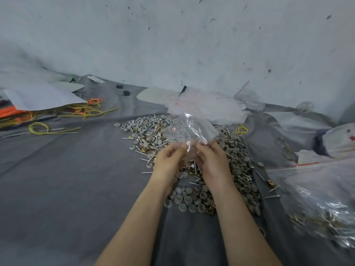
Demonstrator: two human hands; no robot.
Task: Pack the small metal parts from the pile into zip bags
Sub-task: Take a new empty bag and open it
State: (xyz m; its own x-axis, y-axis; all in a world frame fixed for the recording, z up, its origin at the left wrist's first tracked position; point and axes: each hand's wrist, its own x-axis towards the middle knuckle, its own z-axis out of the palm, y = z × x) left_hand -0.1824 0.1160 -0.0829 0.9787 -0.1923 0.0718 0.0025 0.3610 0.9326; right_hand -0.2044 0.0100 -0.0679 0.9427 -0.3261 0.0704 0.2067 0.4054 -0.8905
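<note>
Clear plastic zip bag (192, 129) hangs above the pile of screws and grey caps (240, 166) on the grey cloth (67, 179). The left hand (170, 160) and right hand (211, 160) sit close together, both pinching its near edge with curled fingers. A filled bag (326, 217) lies near right, and yellow wires (86, 110) lie far left.

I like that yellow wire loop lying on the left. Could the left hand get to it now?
Probably yes. Only bare grey cloth lies between the left hand and the yellow wire loop. But its fingers pinch the clear bag, so it would have to let go first.
</note>
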